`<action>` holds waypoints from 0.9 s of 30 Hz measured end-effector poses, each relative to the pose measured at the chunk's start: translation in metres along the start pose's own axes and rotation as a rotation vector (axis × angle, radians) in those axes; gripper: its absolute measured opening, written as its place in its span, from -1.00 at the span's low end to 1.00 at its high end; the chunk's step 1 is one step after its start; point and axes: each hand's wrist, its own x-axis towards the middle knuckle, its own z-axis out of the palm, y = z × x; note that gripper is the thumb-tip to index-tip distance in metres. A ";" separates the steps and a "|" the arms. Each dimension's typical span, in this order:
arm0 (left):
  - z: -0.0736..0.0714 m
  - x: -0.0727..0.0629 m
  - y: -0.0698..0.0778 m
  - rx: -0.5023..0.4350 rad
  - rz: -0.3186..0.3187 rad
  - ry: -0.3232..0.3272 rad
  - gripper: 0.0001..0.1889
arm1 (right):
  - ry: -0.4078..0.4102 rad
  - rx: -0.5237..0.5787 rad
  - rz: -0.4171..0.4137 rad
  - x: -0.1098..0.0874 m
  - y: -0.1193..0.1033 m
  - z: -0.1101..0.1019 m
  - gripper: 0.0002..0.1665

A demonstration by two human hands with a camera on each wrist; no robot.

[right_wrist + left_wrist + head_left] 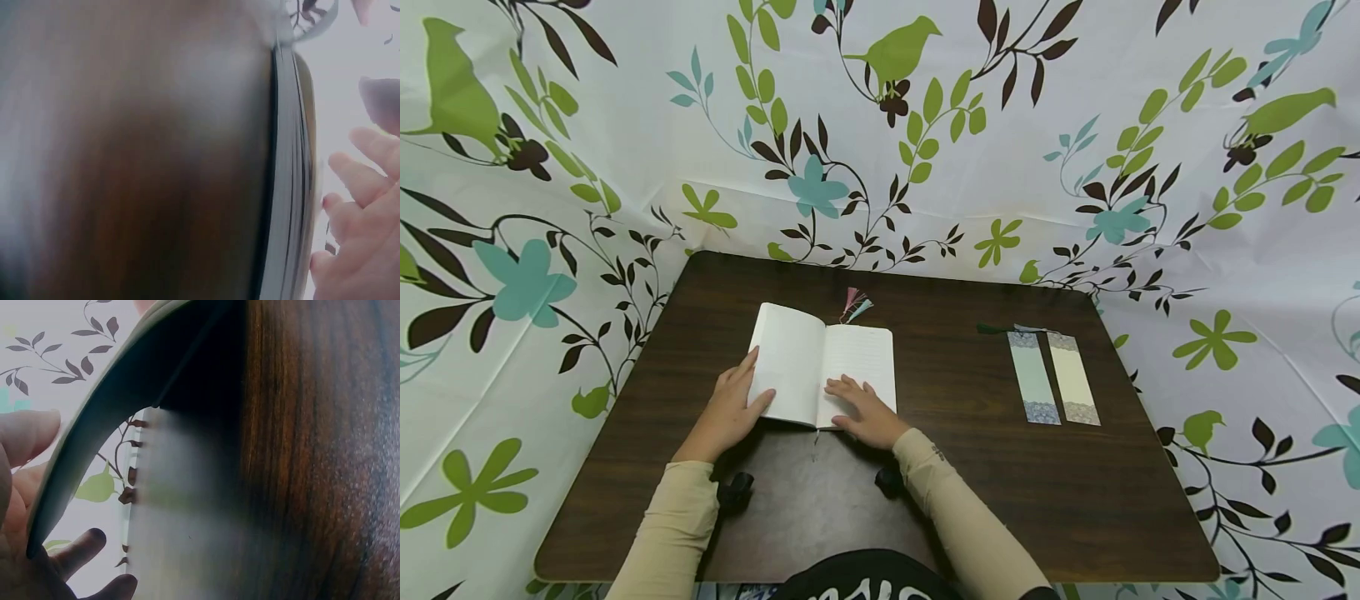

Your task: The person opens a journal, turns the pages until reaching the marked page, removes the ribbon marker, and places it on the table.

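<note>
An open notebook point(793, 362) lies mid-table, its left side lifted off the tabletop. My left hand point(733, 408) grips the left edge, thumb over the page and fingers behind the cover. From the left wrist view, the curved dark cover point(81, 450) stands between the thumb and the fingers of that hand point(25, 506). My right hand point(868, 414) rests on the lower part of the lined right page, fingers spread. The right wrist view has the page edges point(289, 175) beside the right hand's fingers point(359, 181). Pink and light-blue tassels point(854, 306) stick out above the notebook.
To the right lie a green bookmark point(1033, 375) and a cream bookmark point(1074, 377), side by side, with tassels at the top. The dark wooden table point(970, 517) meets a patterned cloth point(880, 150) at the back and sides.
</note>
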 end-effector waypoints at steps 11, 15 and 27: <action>0.002 0.001 -0.002 -0.019 0.023 0.043 -0.14 | 0.020 -0.141 0.064 -0.020 0.031 -0.021 -0.30; 0.002 0.001 -0.002 0.010 0.050 0.037 -0.29 | 0.017 -0.113 0.090 -0.025 0.037 -0.028 -0.27; 0.003 -0.001 -0.001 0.044 0.061 0.011 -0.54 | 0.004 -0.101 0.124 -0.032 0.048 -0.038 -0.09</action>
